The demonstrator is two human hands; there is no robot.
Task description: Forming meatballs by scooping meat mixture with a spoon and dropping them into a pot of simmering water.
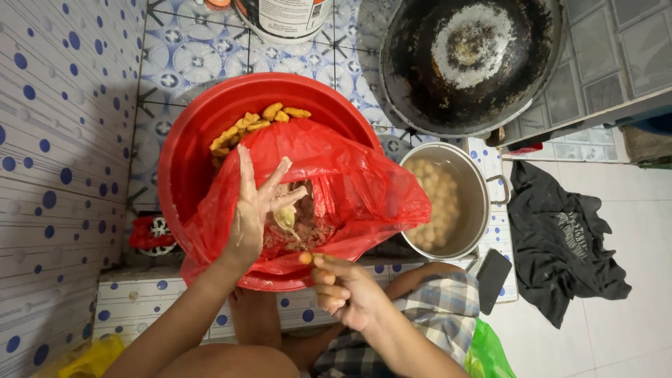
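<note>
Blue-dotted tiled floor (63, 126). Red basin (183, 150) with red plastic bag (364, 189) of minced filling (308, 227) under left hand (253, 206) — fingers spread, wrapper (285, 218) in palm. Right hand (344, 288) just below — curled, pinching small lump (305, 257). Steel pot (470, 183) to right.

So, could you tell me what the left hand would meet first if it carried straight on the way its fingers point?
The left hand points up and away over the red plastic bag. Going on, it would probably meet the yellow fried pieces in the red basin, though depth is unclear.

Bare arms, grey-and-white plaid shorts (441, 315)
</note>
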